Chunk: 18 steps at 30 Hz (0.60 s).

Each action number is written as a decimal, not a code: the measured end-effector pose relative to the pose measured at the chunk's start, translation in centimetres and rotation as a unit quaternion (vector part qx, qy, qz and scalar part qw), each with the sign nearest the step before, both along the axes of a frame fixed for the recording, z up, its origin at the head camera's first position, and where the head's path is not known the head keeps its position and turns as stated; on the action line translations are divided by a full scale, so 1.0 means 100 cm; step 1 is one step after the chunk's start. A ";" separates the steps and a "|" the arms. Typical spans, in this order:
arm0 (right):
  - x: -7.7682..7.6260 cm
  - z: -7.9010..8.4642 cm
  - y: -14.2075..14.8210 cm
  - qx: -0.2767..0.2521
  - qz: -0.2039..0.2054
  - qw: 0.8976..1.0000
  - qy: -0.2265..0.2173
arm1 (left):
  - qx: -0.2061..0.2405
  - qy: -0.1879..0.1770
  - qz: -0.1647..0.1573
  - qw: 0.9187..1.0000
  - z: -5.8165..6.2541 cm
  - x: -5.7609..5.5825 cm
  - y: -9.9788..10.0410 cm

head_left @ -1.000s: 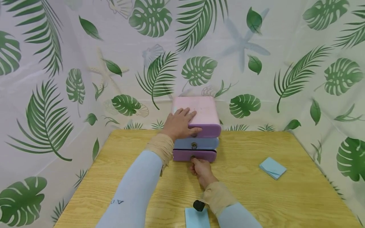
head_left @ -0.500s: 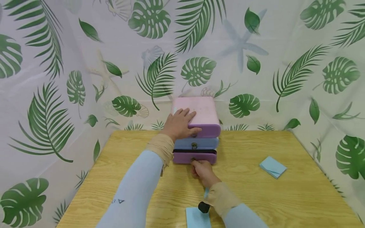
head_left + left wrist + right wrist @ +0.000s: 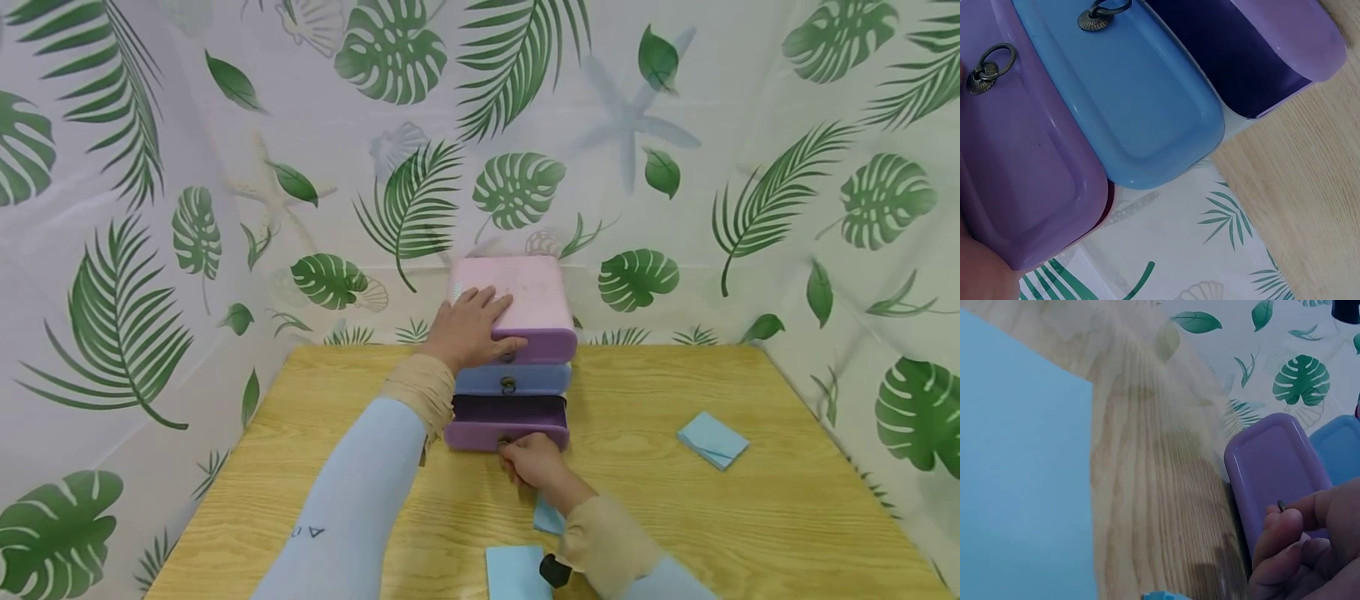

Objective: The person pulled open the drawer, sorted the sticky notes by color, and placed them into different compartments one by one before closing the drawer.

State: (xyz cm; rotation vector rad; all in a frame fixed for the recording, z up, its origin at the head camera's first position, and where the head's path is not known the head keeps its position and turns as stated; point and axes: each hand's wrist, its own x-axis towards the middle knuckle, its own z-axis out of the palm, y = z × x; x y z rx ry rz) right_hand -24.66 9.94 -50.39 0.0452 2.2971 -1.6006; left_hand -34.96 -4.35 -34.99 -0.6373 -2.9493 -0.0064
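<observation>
A small drawer cabinet point(image 3: 528, 283) with a pink top stands against the back of the table. My left hand point(image 3: 467, 329) rests on its top, fingers spread and thumb over the front edge. My right hand point(image 3: 536, 467) pinches the ring pull point(image 3: 1282, 505) of the purple bottom drawer point(image 3: 468, 436). That drawer is partly pulled out, and its dark inside shows bare in the head view. Above it the blue middle drawer point(image 3: 1129, 112) and the purple top drawer point(image 3: 1022, 162) are closed, each with a bronze shell-shaped ring pull.
Folded light-blue paper or cloth point(image 3: 714, 440) lies on the wooden table point(image 3: 637, 517) to the right. Another light-blue piece point(image 3: 516, 571) is at the front, and a third point(image 3: 549, 517) lies partly under my right wrist. A leaf-patterned sheet point(image 3: 525, 117) hangs behind and at both sides.
The bottom drawer has slid out toward me from a narrow gap, drawn by my right hand. My left hand has stayed on the cabinet top. More of the light-blue piece under my right wrist shows.
</observation>
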 end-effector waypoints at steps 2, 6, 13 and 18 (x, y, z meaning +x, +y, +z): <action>0.003 0.000 0.000 0.017 0.006 1.000 0.006 | 0.000 -0.001 0.001 1.000 0.000 0.000 0.000; 0.010 0.004 0.001 0.015 0.009 1.000 0.002 | -0.001 0.003 0.001 1.000 0.002 0.001 0.001; 0.025 0.010 0.002 0.009 0.029 1.000 -0.007 | 0.000 0.002 0.003 1.000 0.002 0.000 0.001; 0.032 0.011 0.005 0.009 0.046 0.999 -0.018 | 0.002 0.001 0.006 1.000 -0.001 -0.001 0.000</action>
